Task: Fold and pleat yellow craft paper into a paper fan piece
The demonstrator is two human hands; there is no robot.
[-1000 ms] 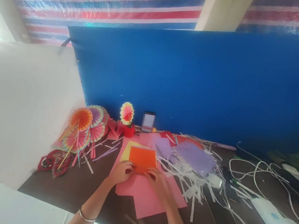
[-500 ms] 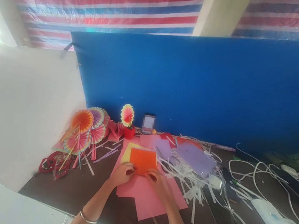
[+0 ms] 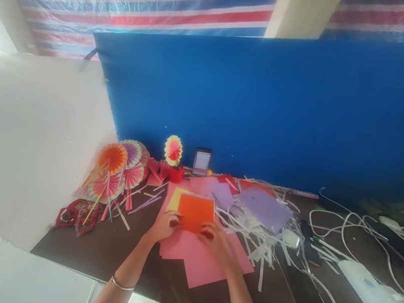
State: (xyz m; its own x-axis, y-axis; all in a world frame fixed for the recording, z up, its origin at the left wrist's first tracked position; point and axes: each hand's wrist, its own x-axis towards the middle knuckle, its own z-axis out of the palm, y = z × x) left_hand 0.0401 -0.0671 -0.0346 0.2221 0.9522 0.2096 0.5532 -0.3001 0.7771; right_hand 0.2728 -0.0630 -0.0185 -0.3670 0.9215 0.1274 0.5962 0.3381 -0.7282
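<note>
An orange sheet of paper (image 3: pixel 196 212) lies over a yellow sheet (image 3: pixel 175 200), which shows along its left side. Beneath them spread several pink sheets (image 3: pixel 203 269). My left hand (image 3: pixel 165 226) has its fingers curled at the orange paper's lower left edge, thumb and fingertips pinched together. At the lower right corner, my right hand (image 3: pixel 215 242) pinches the same paper in a like way. The near edge of the orange paper sits between the two hands, partly covered by the fingertips.
Folded paper fans (image 3: pixel 112 158) cluster at the left, near scissors with red handles (image 3: pixel 76 216). A red pot (image 3: pixel 176 174) holds a paper flower (image 3: pixel 174 150). Behind stands a phone (image 3: pixel 202 162). White paper strips (image 3: pixel 255 235), purple paper (image 3: pixel 265 209), a dark tablet (image 3: pixel 307 294) and cables (image 3: pixel 342 226) lie right.
The whole scene has shifted slightly upward in view as my head tilts. Both hands stay at the near edge of the orange paper, with little visible movement.
</note>
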